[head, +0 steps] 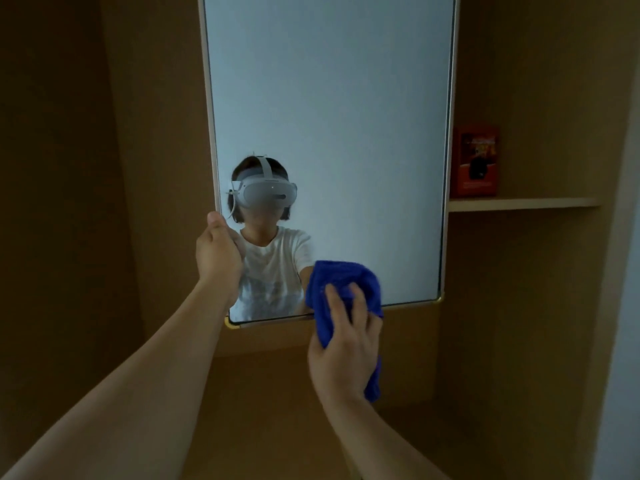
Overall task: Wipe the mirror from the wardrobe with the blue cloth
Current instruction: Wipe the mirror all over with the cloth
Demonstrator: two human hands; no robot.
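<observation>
A tall mirror (346, 116) in a pale frame stands upright inside the wooden wardrobe, its glass reflecting a person with a white headset. My left hand (216, 251) grips the mirror's left edge low down, thumb at the frame. My right hand (341, 344) holds the bunched blue cloth (346, 277) and presses it against the glass at the mirror's bottom edge, right of centre. Part of the cloth hangs below my palm.
The wardrobe's wooden back and side panels (519, 306) surround the mirror. A shelf (523, 203) to the right carries a red box (476, 161) standing just behind the mirror's right edge. The wardrobe floor (259, 393) lies below the mirror.
</observation>
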